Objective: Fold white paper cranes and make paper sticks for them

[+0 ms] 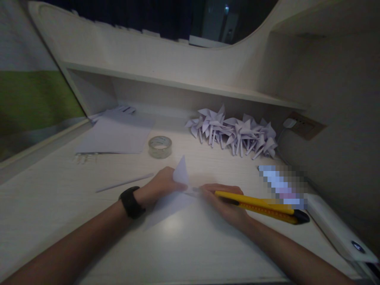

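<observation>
My left hand (166, 180), with a black band on its wrist, is closed on a white piece of paper (172, 206). One corner of the paper stands up by the thumb, and the rest spreads low over the desk. My right hand (227, 204) grips a yellow utility knife (264, 206). Its front end points left at the paper, where the blade looks blurred, so I cannot tell whether it touches. A thin white paper stick (124, 183) lies left of my left hand. Behind that hand is a roll of clear tape (160, 149).
Several white paper pinwheels (237, 132) are heaped under the shelf (178, 83). A stack of white sheets (118, 134) lies at the back left. On the right are a pixelated device (280, 186), a long white object (335, 225) and a wall socket (307, 126).
</observation>
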`<state>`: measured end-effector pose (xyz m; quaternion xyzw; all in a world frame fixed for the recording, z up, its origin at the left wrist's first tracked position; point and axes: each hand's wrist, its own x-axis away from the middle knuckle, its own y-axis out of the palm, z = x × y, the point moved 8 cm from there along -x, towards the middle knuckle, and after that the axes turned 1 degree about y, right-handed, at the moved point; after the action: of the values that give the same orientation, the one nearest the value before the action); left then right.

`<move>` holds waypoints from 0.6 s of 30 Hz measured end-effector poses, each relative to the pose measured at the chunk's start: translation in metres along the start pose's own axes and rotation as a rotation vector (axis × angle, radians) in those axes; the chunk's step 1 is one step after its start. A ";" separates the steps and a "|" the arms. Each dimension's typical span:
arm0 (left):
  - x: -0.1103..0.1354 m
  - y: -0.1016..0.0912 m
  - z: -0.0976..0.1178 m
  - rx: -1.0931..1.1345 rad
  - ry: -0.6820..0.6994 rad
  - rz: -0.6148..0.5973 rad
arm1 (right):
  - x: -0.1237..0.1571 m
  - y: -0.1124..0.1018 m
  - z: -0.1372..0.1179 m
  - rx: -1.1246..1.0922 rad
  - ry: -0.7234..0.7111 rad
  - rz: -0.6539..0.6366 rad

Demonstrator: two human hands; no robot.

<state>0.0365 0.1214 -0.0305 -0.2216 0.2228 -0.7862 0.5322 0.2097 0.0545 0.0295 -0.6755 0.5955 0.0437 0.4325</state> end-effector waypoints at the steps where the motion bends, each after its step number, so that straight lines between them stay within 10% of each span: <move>1: 0.000 0.000 0.001 -0.001 0.010 -0.007 | 0.000 -0.001 0.001 -0.017 0.007 0.010; 9: 0.001 -0.003 0.001 -0.071 -0.033 0.049 | 0.003 -0.006 0.021 -0.161 0.164 0.097; 18: 0.006 -0.004 0.022 -0.194 0.127 -0.202 | 0.002 -0.015 0.005 -0.131 0.045 0.150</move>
<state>0.0447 0.1150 -0.0096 -0.2429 0.3076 -0.8230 0.4112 0.2250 0.0549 0.0336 -0.6568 0.6500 0.0996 0.3692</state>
